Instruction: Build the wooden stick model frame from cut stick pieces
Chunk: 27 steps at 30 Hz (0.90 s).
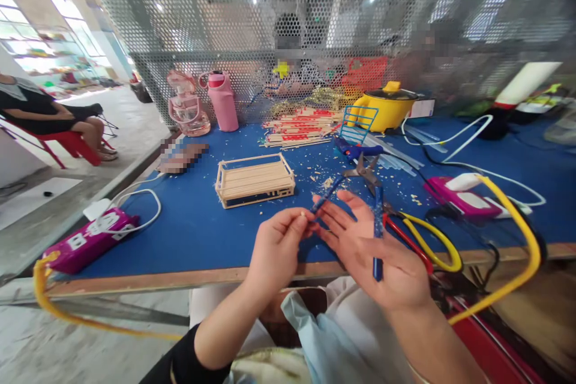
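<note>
My left hand [276,246] is closed in a pinch near the table's front edge. A small pale tip shows at its fingertips, too little to name. Beside it, my right hand [382,258] has its palm up and holds blue-handled cutting pliers [368,173]. One handle lies under the thumb across the palm, the other runs along the fingers, and the jaws point away, spread apart. Beyond my left hand stands a small rectangular frame of wooden sticks [255,180], with a flat stick floor and low rails. Wood chips [327,182] lie scattered by the pliers.
A pile of red-tipped sticks [301,126] lies at the back. A blue glue gun [355,148], clear glue sticks [400,156], a yellow pot [384,109] and a pink bottle [223,102] stand around. Purple power strips [92,240] with cords flank the table. A seated person [49,111] is at left.
</note>
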### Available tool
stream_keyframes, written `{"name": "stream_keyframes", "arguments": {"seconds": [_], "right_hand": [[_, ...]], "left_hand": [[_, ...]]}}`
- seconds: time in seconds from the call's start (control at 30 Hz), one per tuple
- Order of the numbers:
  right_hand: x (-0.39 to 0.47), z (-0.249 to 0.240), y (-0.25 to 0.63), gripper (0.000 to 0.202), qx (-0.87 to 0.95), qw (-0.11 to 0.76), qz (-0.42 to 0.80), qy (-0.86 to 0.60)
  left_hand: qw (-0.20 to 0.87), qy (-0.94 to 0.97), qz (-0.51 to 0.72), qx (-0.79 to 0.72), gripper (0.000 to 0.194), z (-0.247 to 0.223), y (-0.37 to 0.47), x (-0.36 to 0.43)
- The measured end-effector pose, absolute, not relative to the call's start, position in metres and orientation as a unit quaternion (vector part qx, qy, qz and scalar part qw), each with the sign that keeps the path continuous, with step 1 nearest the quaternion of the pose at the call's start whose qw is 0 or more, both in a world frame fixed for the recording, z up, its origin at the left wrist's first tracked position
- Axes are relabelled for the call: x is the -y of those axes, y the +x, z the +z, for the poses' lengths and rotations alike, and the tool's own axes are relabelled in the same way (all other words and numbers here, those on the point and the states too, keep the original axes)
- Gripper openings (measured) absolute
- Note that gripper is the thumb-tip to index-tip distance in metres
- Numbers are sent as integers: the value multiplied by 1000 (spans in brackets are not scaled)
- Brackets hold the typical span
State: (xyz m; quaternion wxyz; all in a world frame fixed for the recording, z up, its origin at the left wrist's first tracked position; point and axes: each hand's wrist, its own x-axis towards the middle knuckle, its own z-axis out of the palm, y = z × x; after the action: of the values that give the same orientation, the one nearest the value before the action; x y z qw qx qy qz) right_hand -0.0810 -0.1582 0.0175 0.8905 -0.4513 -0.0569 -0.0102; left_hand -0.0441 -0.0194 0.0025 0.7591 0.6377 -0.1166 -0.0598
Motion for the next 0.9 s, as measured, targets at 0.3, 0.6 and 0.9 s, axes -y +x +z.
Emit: {"name": "stream_keyframes", "arguments": {"seconds": [0.3, 0.6, 0.9], "right_hand": [[160, 20, -73, 64, 40, 858, -5, -511], [179, 26, -88, 43, -15, 673, -64, -737], [152, 37, -65, 33, 1, 727, -87, -681]], "left_hand": [[686, 707, 59, 163, 16, 11, -50, 22], [803, 590, -51, 72, 25, 20, -26, 13], [816, 548, -141, 117, 20, 20, -35, 18]]}}
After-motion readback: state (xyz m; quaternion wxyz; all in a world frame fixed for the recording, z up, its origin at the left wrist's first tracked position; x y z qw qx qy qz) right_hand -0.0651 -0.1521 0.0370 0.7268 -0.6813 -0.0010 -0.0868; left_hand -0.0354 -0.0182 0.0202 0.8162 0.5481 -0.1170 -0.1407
